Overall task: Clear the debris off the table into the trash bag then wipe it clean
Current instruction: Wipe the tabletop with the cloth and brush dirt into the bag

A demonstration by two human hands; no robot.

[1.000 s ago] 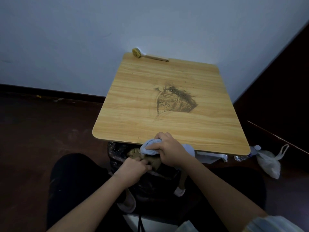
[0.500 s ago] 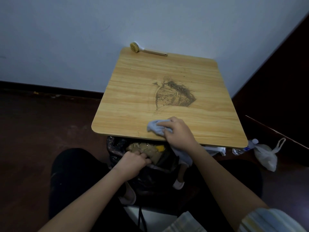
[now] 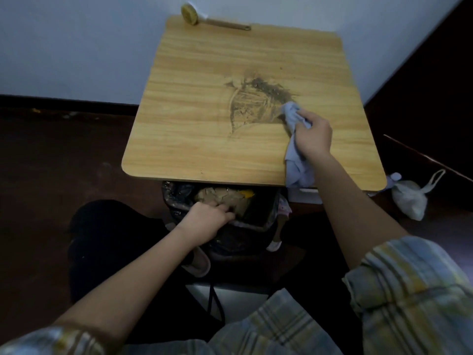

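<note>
A dark smear of dirt [image 3: 252, 103] spreads over the middle of the wooden table [image 3: 194, 119]. My right hand [image 3: 312, 135] grips a light blue cloth [image 3: 294, 139] at the smear's right edge; the cloth's tail trails back over the table's near edge. Below that edge sits a black trash bag [image 3: 176, 203] with brown crumpled debris [image 3: 222, 197] inside. My left hand [image 3: 207, 217] holds the bag's near rim, fingers curled over it.
A round-headed brush with a wooden handle [image 3: 204, 17] lies at the table's far edge against the white wall. A tied white plastic bag [image 3: 412, 198] lies on the dark floor to the right. A slipper [image 3: 198, 262] shows under the bag.
My right hand carried the cloth from the bag's mouth up onto the table and across to the smear's right side. My left hand stayed on the bag's rim.
</note>
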